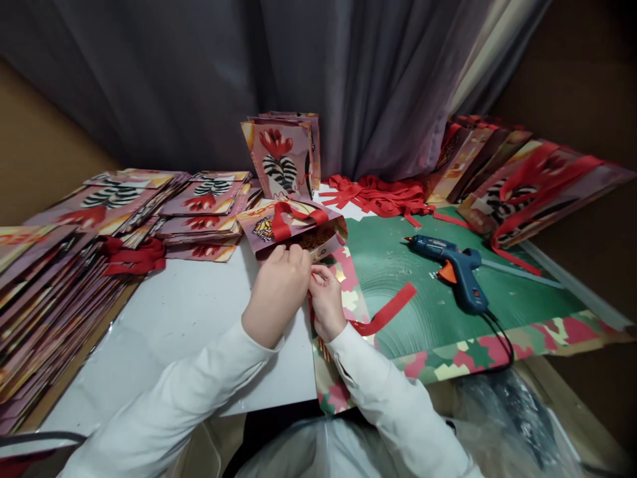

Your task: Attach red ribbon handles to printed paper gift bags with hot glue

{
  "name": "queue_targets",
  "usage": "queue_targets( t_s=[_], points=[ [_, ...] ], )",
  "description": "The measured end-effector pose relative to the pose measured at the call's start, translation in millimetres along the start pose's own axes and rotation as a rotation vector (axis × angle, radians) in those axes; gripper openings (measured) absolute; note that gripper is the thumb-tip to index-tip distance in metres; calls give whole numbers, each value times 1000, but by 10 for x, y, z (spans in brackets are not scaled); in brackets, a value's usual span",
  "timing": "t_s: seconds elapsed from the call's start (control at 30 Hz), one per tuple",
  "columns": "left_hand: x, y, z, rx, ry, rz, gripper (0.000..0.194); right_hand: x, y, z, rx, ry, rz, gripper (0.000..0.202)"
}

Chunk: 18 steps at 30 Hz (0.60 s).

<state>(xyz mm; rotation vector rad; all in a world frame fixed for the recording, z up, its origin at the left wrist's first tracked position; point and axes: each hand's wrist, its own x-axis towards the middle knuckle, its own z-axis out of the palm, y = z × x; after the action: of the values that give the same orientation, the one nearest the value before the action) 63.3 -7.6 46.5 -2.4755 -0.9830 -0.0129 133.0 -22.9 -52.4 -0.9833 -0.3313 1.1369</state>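
Observation:
A patterned paper bag (318, 240) with a red ribbon (298, 218) across its upper side lies tilted, its mouth toward me. My left hand (281, 289) is closed at the bag's near edge, back of the hand up; its fingertips are hidden at the bag. Just right of it, my right hand (326, 302) pinches a red ribbon close to the bag. A length of red ribbon (391, 311) trails from under my right hand onto the green board.
A blue glue gun (450, 269) lies on the green board (388, 245), its cord running toward me. Flat bags (54, 318) are stacked left, with red ribbons (134, 255). Behind are an upright bag (281, 159) and a ribbon pile (381, 196); ribboned bags (537, 186) lean right.

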Motion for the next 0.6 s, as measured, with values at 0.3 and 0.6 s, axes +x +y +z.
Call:
queue_targets(
  t_s=[0.3, 0.6],
  points=[
    [221, -28, 144, -361, -310, -166, 24, 34, 32, -85, 35, -27, 126, 40],
    [233, -240, 131, -568, -348, -145, 25, 1, -17, -87, -77, -93, 104, 42]
  ],
)
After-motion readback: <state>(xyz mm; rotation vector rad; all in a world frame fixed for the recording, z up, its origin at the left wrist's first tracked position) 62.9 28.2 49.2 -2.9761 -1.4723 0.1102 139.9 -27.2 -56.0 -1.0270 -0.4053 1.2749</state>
